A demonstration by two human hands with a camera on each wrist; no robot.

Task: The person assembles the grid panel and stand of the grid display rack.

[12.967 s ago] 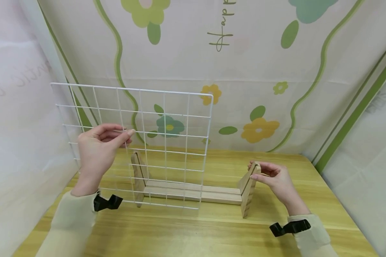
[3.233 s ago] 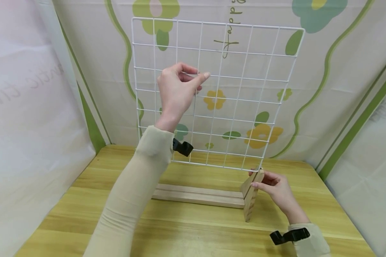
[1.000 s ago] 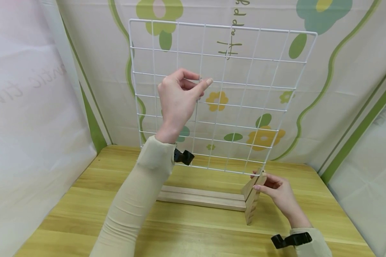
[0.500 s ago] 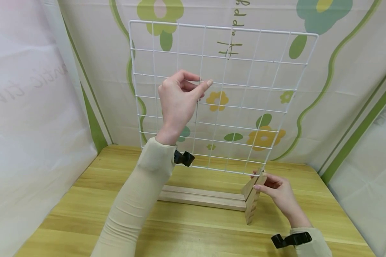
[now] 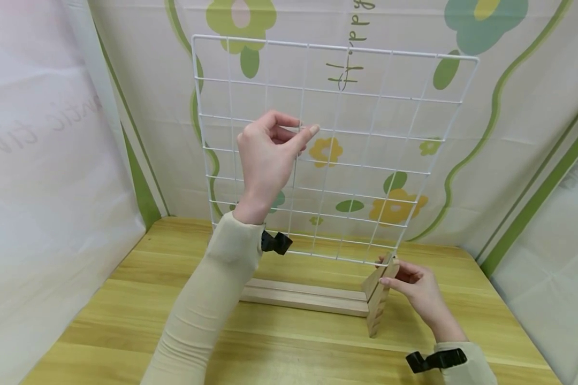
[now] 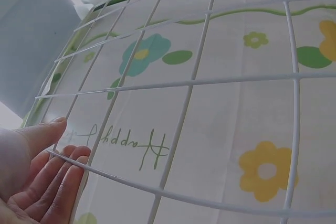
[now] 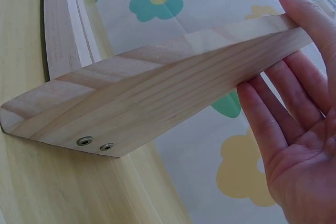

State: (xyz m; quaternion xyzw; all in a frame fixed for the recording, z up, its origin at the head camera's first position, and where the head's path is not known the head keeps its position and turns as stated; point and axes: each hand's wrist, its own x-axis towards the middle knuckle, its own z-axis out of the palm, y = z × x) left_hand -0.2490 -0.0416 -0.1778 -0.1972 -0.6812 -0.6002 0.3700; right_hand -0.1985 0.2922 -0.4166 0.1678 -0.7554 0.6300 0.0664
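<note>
In the head view my left hand pinches a wire of a white wire grid panel between thumb and fingers. The left wrist view shows the thumb in front of the grid wires, fingers behind. The panel stands raised, and its lower right corner meets the top of the right upright of a wooden stand. My right hand holds that upright near its top, thumb on the near edge. A grooved base bar runs left from it. My left sleeve hides the stand's left end.
The stand rests on a wood-grain table. Behind it hangs a flower-patterned cloth, with a pale side cloth at left. Two screw heads show low on the upright in the right wrist view.
Earlier, the panel was lower at the left, before the stand; my left hand raised it rightward above the stand. Over the last second it sank slightly. My right hand stayed on the upright.
</note>
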